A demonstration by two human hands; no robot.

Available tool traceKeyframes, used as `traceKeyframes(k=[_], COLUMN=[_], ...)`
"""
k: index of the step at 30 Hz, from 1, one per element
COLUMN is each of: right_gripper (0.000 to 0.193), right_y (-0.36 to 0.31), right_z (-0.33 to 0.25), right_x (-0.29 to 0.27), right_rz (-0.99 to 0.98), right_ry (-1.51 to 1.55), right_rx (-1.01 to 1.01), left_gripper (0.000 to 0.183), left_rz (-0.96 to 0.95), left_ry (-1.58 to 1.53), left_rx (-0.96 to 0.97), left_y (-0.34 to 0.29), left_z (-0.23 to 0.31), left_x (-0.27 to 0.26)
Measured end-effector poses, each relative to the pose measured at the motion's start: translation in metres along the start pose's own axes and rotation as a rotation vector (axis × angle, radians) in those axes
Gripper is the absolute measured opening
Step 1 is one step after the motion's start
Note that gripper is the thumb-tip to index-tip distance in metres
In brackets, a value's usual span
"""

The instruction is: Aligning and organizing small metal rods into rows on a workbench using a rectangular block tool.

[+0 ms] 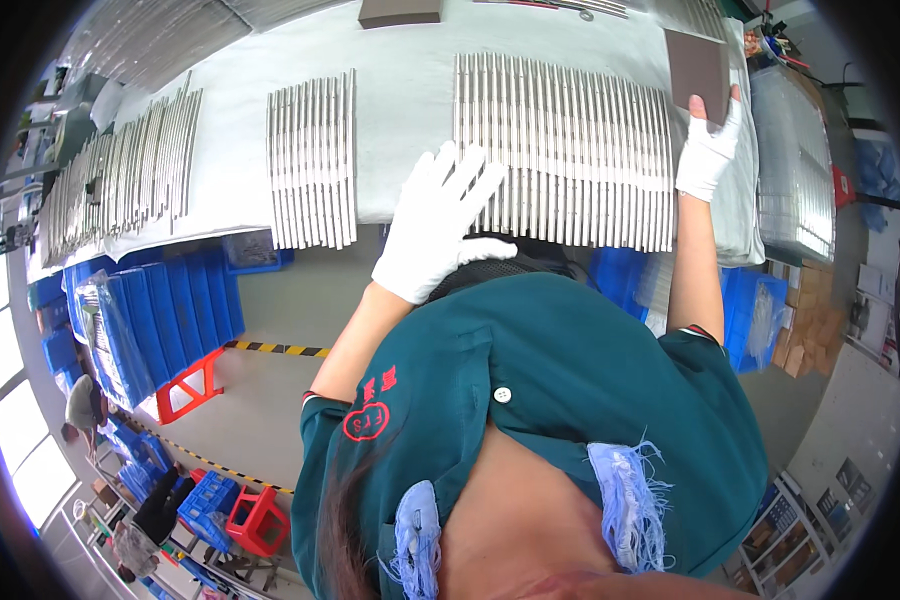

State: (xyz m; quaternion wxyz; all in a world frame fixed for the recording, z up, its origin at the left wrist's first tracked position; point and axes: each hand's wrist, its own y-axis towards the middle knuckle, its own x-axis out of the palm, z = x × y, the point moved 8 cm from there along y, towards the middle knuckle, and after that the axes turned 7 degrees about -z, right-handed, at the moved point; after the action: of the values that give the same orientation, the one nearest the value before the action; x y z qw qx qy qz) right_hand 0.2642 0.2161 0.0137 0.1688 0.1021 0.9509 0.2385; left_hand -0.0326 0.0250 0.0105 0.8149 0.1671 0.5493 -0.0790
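Note:
My left hand point(443, 215), in a white glove, lies with fingers spread at the left edge of a wide row of slim silvery metal tubes point(570, 150). Its fingertips rest on or just over the first tubes; contact is hard to tell. Beyond the row's right end, my right hand point(711, 148) grips the lower part of a flat brown rectangular block point(698, 70). The thumb and a fingertip poke bare out of that white glove. A narrower row of tubes point(311, 160) lies to the left, with a more uneven batch of tubes point(130, 170) farther left.
A second brown block point(400, 12) sits at the table's far edge, near thin rods point(555, 8). Plastic-wrapped stacks point(792, 165) stand right of the cloth-covered table point(232, 130). Below are blue crates point(175, 310) and a red stool point(258, 520). Two people are far off at lower left.

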Motion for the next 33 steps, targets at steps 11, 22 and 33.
traceKeyframes(k=[11, 22, 33], right_gripper=[0.066, 0.07, 0.07], right_y=[0.002, 0.004, 0.003], right_z=[0.0, 0.003, 0.001], right_x=[0.001, 0.0, 0.001], right_rz=[-0.014, -0.037, -0.034], right_ry=[-0.077, -0.167, -0.188], right_rx=[-0.013, 0.0, 0.0], left_gripper=[0.1, 0.1, 0.099], left_rz=[-0.075, -0.157, -0.128], left_ry=[0.365, 0.095, 0.096], left_rx=[-0.374, -0.242, -0.281], left_y=[-0.083, -0.05, -0.063], left_z=[-0.082, -0.038, -0.049], left_x=[-0.046, -0.012, -0.025])
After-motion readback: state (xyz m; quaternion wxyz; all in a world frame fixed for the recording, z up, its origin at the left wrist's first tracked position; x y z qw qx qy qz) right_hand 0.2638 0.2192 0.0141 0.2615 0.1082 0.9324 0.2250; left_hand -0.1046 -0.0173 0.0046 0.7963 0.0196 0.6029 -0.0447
